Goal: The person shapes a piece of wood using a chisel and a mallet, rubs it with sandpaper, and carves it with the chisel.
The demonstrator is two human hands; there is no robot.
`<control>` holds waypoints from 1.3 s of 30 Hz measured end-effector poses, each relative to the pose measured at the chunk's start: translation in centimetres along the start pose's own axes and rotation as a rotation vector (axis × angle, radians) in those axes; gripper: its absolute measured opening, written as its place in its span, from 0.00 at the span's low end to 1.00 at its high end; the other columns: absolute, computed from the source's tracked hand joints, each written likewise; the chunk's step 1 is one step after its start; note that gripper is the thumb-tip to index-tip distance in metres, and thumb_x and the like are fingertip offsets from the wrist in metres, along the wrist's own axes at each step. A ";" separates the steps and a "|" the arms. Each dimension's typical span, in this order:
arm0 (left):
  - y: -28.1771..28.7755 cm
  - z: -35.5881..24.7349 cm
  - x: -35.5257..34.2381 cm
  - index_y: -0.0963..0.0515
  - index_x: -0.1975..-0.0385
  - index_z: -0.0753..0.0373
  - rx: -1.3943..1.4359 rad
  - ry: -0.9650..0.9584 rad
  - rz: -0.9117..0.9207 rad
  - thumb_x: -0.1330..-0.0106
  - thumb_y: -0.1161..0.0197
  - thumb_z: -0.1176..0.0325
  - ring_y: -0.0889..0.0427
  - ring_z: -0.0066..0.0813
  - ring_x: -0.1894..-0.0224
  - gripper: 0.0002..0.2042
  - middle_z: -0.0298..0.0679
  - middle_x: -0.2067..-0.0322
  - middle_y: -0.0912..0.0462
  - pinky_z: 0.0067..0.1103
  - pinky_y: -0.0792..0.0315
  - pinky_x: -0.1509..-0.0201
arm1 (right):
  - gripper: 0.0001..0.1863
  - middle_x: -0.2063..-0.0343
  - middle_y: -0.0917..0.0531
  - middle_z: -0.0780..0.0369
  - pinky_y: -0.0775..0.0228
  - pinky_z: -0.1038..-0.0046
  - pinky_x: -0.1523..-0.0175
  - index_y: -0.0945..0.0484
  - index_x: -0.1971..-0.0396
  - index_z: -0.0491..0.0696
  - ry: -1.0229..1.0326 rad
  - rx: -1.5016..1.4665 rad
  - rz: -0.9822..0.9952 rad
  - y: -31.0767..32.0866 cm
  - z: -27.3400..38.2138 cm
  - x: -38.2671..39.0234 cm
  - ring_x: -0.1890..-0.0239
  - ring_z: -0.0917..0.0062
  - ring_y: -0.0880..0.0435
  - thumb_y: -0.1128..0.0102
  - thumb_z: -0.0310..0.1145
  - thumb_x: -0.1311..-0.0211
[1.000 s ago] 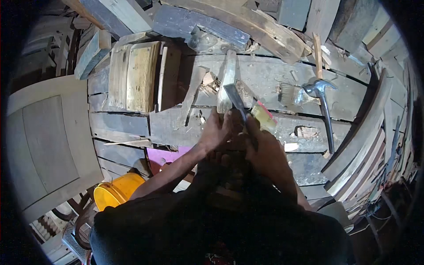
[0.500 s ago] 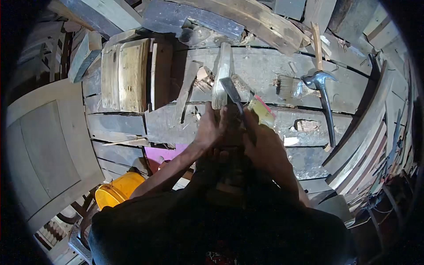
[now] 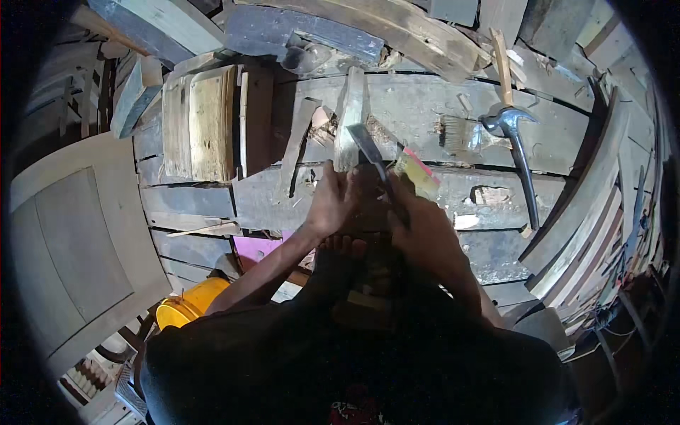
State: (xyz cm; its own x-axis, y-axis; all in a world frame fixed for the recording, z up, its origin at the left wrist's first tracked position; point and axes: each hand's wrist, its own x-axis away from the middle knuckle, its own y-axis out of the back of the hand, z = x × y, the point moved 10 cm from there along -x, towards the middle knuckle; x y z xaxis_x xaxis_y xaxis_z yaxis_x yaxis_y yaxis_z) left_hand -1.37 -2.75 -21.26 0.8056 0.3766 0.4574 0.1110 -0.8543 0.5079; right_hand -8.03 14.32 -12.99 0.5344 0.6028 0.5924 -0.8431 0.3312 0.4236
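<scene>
My left hand (image 3: 329,202) is closed around the near end of a pale, narrow wooden stick (image 3: 351,99), which points away from me over the planks. In my right hand (image 3: 425,230) is a chisel-like tool (image 3: 363,142) with a flat metal blade and a thin, bent shank. Its blade lies at a slant against or just over the stick's right side; whether it touches, I cannot tell. The fingers hide the tool's handle, and shadow covers the stick's near end. Bare toes (image 3: 346,244) show below my left hand.
A claw hammer (image 3: 520,163) and a worn brush (image 3: 460,134) lie to the right. Wood blocks (image 3: 211,120) stand at the left, above a yellow bucket (image 3: 195,301). Loose beams (image 3: 397,32) cross the far side. A yellow-and-pink sheet (image 3: 419,173) lies beside my right hand.
The blade and the stick have shifted slightly left in the view. Both hands keep their hold, and the surroundings stay nearly the same.
</scene>
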 end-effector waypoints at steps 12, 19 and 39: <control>-0.2 -0.5 0.0 0.35 0.46 0.77 0.072 0.091 0.075 0.20 0.45 0.54 0.18 0.33 0.63 0.25 0.51 0.66 0.17 0.29 0.25 0.58 | 0.35 0.37 0.30 0.37 0.22 0.49 0.43 0.44 0.26 0.48 0.152 -0.067 -0.095 -1.6 -1.8 1.4 0.45 0.40 0.19 0.45 0.31 0.31; 0.2 -0.4 0.6 0.34 0.50 0.76 0.072 0.101 0.001 0.22 0.43 0.54 0.18 0.35 0.74 0.24 0.49 0.74 0.18 0.31 0.24 0.68 | 0.34 0.37 0.30 0.38 0.21 0.48 0.46 0.44 0.25 0.50 0.146 0.020 -0.112 -2.2 -1.6 1.2 0.46 0.40 0.19 0.46 0.34 0.29; 0.1 -0.7 0.1 0.32 0.52 0.77 0.060 0.025 -0.004 0.22 0.44 0.51 0.14 0.36 0.71 0.26 0.50 0.74 0.16 0.30 0.22 0.67 | 0.34 0.50 0.21 0.41 0.23 0.46 0.49 0.42 0.27 0.48 0.263 -0.070 -0.204 -0.9 -0.8 0.8 0.51 0.41 0.18 0.45 0.28 0.32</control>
State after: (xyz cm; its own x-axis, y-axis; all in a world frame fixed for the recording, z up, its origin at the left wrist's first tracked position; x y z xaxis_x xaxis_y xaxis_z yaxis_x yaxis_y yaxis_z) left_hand -1.65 -2.53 -20.63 0.7902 0.3885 0.4740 0.1496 -0.8723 0.4655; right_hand -6.88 15.04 -13.45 0.6665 0.6827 0.2996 -0.7274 0.5074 0.4620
